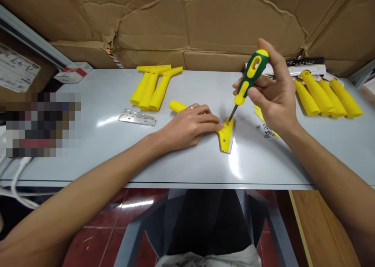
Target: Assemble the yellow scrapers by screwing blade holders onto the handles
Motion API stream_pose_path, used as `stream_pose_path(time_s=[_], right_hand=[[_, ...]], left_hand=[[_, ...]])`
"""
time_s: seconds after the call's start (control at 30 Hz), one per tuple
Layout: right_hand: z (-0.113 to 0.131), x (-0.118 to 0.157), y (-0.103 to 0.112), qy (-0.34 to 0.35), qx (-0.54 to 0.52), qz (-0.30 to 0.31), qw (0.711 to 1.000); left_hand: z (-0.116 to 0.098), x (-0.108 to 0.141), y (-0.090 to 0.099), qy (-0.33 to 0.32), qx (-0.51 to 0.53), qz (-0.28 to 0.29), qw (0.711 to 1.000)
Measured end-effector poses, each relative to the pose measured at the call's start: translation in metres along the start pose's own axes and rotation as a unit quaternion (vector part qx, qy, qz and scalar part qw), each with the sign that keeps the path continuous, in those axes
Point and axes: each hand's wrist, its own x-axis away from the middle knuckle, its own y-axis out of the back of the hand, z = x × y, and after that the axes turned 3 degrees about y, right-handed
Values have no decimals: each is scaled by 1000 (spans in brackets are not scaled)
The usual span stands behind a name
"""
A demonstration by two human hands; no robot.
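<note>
Centre frame: I see left hand (pixel 190 125) gripping yellow scraper (pixel 225 133), right hand (pixel 279 95) grasping screwdriver (pixel 249 76); tilted, it could slip off the screw (pixel 227 123).

Scraper handle (pixel 177 106) partly hidden beneath left hand (pixel 193 125)

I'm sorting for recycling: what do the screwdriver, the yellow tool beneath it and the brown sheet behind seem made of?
Screwdriver: handle probably smooth plastic, brightly coloured; grey shaft, apparently metal.
Yellow tool: likely plastic, smooth, evenly coloured; shiny edge strip, probably metal.
Brown sheet: cardboard by its matte, creased, torn look.
</note>
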Motion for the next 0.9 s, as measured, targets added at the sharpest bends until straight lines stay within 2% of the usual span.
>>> stream_pose_path(time_s=[0.27, 0.53, 0.9], right_hand=[[2, 2, 0, -36, 10, 21, 999], [1, 2, -2, -8, 4, 22, 1000], [6, -3, 6, -35, -27, 64, 997]], left_hand=[[-2, -1, 0, 6, 13, 4, 1000], [-2, 0, -1, -4, 2, -12, 1000], [-2, -1, 1, 1, -3, 1, 1000]])
